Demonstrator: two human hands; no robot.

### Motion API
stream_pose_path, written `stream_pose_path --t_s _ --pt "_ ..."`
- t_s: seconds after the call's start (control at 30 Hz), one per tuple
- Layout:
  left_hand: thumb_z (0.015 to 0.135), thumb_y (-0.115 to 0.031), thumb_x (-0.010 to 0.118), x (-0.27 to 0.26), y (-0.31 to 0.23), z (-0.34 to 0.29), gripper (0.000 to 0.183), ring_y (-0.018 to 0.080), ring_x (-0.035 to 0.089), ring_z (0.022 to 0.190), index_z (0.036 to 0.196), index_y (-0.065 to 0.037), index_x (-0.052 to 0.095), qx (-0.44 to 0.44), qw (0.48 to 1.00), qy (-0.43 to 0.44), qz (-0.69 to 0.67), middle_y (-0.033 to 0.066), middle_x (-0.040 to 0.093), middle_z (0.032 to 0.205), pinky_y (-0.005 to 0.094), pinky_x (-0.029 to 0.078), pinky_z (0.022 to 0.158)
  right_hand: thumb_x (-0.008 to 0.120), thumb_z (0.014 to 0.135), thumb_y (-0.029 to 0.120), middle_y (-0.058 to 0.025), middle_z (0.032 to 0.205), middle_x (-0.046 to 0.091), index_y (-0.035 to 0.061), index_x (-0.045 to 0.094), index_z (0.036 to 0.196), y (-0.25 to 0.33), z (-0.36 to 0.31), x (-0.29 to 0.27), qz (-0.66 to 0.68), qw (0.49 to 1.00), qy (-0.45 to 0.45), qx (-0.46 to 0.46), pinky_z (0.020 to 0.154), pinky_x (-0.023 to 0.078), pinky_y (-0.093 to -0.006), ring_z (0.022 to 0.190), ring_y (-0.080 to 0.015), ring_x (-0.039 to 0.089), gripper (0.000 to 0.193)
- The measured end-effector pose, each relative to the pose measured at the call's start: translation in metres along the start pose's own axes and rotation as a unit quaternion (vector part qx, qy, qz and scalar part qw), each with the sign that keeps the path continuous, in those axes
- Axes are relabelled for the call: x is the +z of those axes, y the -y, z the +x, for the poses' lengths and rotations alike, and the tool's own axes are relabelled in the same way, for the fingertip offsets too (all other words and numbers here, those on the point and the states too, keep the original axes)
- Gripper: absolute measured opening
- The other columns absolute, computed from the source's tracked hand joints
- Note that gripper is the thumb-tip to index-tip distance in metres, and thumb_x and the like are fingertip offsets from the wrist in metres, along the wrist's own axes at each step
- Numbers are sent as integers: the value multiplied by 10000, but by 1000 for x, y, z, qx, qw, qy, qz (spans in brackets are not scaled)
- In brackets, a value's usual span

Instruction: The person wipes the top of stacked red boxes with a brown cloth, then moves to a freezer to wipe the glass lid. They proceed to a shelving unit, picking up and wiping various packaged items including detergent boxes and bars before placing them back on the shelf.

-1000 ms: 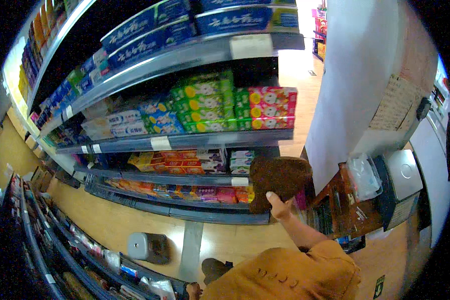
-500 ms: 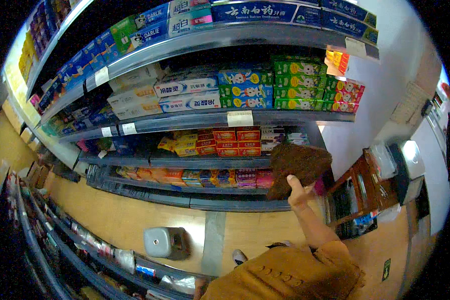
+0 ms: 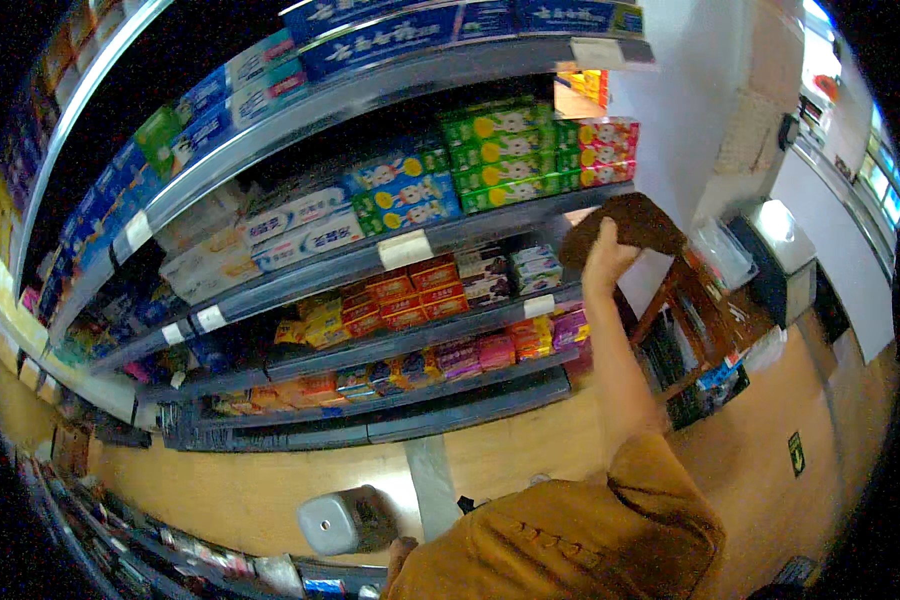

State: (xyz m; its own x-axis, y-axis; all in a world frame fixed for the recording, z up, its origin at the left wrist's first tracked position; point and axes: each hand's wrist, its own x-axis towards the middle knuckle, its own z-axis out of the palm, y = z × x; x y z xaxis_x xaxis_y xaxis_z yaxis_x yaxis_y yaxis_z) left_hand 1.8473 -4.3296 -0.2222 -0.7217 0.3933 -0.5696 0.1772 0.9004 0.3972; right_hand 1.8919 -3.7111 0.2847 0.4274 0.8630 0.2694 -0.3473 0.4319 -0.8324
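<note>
A dark brown cloth (image 3: 642, 222) is pinched in my right hand (image 3: 608, 262), thumb on top and the other fingers hidden beneath it. My right arm is stretched forward, and the cloth is at the right end of the middle shelf (image 3: 530, 215). Near it on that shelf stand stacked green boxes (image 3: 505, 150) and pink-red boxes (image 3: 608, 147). My left hand (image 3: 402, 548) shows only as a small piece beside my brown garment, low in the picture; its fingers cannot be made out.
Lower shelves carry red boxes (image 3: 405, 295) and colourful packets (image 3: 460, 358). A grey stool (image 3: 330, 524) stands on the wooden floor. To the right are a brown wooden rack (image 3: 705, 325) and a white wall (image 3: 670, 110). Another stocked shelf (image 3: 150, 540) runs along the lower left.
My right arm has reached farther forward, carrying the cloth up and to the right, to the shelf's end. My view has turned, so the shelves appear shifted left and tilted.
</note>
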Motion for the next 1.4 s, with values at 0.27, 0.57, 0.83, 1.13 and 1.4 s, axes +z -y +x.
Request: stream_pose_path --t_s 0.27,0.57,0.83,1.13,1.4 --pt "759 -194 519 -30 -71 48 177 206 540 542 837 -53 592 71 995 17 61 99 568 663 323 440 492 565 705 135 -155 942 540 -39 483 961 -31 -32 26 -88 995 26 34 774 395 -355 849 -265 518 320" --pt "760 -192 518 -33 -129 64 177 201 541 550 839 -51 591 111 986 58 113 98 570 673 322 443 498 602 682 114 -80 886 560 0 513 908 -35 -86 13 43 884 446 136 689 429 -312 776 -184 538 268" --pt "760 -190 517 -34 -147 66 178 196 542 557 841 -49 589 125 977 86 150 97 572 683 322 446 504 575 660 45 -68 930 536 9 467 992 -13 -14 -48 81 956 142 243 748 420 -296 817 -179 521 351" --pt "761 -188 516 -40 -152 64 178 190 543 564 843 -47 588 141 968 107 179 96 574 694 321 449 510 583 699 94 -47 860 562 7 519 905 -24 18 -13 50 980 134 141 679 430 -288 744 -156 529 233" --pt "762 -187 516 -28 -125 49 179 185 545 571 845 -45 586 177 955 122 206 95 576 704 320 452 516 578 663 87 -43 854 569 18 532 936 -4 -48 -24 115 834 479 249 689 434 -294 753 -157 530 286"
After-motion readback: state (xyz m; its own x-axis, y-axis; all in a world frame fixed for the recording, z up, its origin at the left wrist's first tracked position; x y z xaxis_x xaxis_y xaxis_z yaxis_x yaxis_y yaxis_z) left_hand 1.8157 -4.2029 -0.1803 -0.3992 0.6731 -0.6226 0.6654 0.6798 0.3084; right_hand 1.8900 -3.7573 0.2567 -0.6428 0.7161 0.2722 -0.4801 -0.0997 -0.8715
